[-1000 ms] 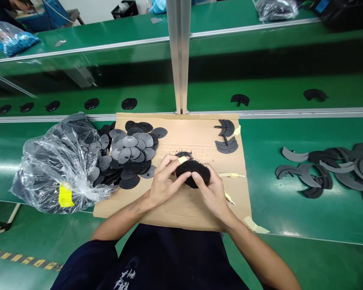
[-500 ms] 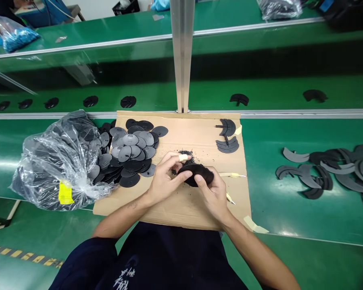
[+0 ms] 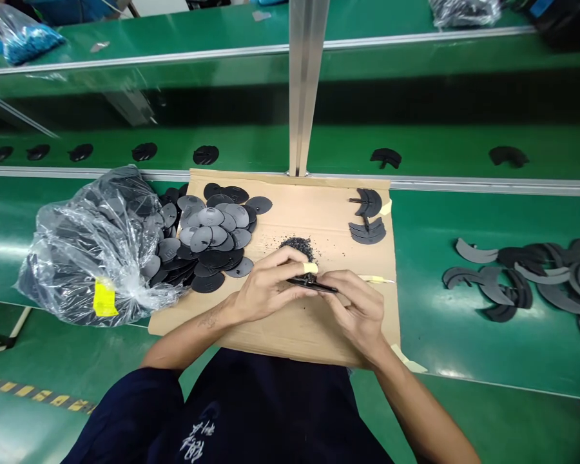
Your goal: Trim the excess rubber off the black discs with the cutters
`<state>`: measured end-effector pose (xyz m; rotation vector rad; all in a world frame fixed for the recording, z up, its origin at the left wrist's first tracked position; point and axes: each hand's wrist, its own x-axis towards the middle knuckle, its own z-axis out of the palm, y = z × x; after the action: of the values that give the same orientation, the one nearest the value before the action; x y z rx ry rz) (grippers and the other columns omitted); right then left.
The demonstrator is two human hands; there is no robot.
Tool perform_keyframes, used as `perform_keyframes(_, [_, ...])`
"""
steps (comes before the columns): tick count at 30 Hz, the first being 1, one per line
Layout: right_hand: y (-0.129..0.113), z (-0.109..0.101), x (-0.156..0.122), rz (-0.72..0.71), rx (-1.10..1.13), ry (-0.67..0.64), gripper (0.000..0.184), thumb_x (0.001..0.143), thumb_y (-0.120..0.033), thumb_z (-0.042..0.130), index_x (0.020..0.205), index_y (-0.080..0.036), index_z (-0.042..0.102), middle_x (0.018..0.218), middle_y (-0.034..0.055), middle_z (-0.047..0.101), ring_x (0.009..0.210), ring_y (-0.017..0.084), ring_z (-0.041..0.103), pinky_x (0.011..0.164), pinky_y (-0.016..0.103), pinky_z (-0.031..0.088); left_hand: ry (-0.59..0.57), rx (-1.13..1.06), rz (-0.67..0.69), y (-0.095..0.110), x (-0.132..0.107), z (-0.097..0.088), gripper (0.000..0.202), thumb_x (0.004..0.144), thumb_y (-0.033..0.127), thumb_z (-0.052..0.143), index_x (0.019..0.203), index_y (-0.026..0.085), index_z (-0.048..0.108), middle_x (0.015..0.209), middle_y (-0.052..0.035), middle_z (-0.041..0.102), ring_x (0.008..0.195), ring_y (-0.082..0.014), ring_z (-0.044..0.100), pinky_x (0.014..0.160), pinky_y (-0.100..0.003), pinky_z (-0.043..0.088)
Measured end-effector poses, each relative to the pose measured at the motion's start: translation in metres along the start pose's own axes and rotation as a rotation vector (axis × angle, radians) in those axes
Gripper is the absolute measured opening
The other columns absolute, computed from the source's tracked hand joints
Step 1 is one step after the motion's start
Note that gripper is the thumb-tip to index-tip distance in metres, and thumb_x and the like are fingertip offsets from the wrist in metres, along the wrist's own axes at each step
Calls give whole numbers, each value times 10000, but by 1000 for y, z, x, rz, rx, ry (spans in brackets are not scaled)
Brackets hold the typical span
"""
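Both my hands hold one black plastic disc (image 3: 314, 285), turned nearly edge-on above a cardboard sheet (image 3: 314, 328). My left hand (image 3: 265, 291) pinches its left side, with a yellow tape band on the forefinger. My right hand (image 3: 360, 309) grips its right side, and a thin pale tool sticks out to the right from under that hand. A small heap of black shavings (image 3: 297, 245) lies just beyond my fingers.
A pile of black discs (image 3: 212, 235) spills from a clear plastic bag (image 3: 91, 251) at the left. Cut crescent pieces (image 3: 365, 231) lie on the cardboard's far right; more crescents (image 3: 526, 277) lie on the green bench. Discs ride the conveyor (image 3: 205, 154) behind an aluminium post (image 3: 304, 84).
The disc has been tilted from lying flat to nearly edge-on between my hands. My hands have shifted slightly to the right, and the view has tipped a little.
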<state>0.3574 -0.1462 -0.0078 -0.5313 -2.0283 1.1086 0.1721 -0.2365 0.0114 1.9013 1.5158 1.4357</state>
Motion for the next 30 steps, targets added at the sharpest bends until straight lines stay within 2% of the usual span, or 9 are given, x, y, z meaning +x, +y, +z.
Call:
perform_keyframes(3, [1, 4, -1, -42, 35, 42, 165, 946, -206, 682, 1039, -278, 798, 968, 64, 775, 811, 233, 735, 716, 385, 637, -14, -49, 15, 4, 4, 1, 305, 947, 249, 707, 1244, 188, 676, 1089, -109, 698, 976, -193, 663, 841, -327, 575])
perform_keyframes(8, [0, 7, -1, -108, 91, 82, 274, 928, -124, 682, 1101, -305, 794, 1011, 48, 781, 845, 221, 749, 731, 362, 643, 3, -65, 79, 9, 6, 2, 368, 924, 156, 720, 1284, 181, 651, 1051, -99, 727, 932, -179, 654, 811, -308, 566])
perform_keyframes(14, [-2, 2, -1, -97, 71, 20, 293, 911, -112, 706, 1128, -294, 785, 1026, 56, 776, 859, 215, 746, 740, 348, 639, -19, -44, 108, 7, 4, 1, 324, 947, 214, 701, 1269, 193, 668, 1034, -103, 737, 926, -188, 654, 814, -334, 565])
perform_keyframes(20, [-2, -3, 0, -83, 53, -50, 273, 949, -115, 651, 1124, -274, 788, 1040, 62, 776, 848, 206, 752, 742, 338, 654, 72, 15, 181, 5, 0, 4, 251, 929, 221, 731, 1169, 162, 685, 919, -86, 750, 847, -171, 668, 752, -311, 577])
perform_keyframes(25, [-2, -6, 1, -152, 83, -86, 328, 941, -54, 640, 1178, -241, 769, 1056, 81, 770, 867, 190, 754, 750, 297, 655, 10, 4, 180, 5, -2, 4, 168, 963, 199, 676, 1116, 129, 689, 949, -117, 755, 880, -184, 677, 759, -326, 589])
perform_keyframes(30, [-4, -7, 2, -158, 102, -106, 323, 943, -54, 655, 1176, -248, 765, 1049, 73, 769, 868, 182, 752, 772, 290, 649, 123, 32, 205, 9, -3, 7, 167, 907, 114, 727, 1069, 132, 692, 864, -76, 747, 801, -154, 672, 725, -282, 576])
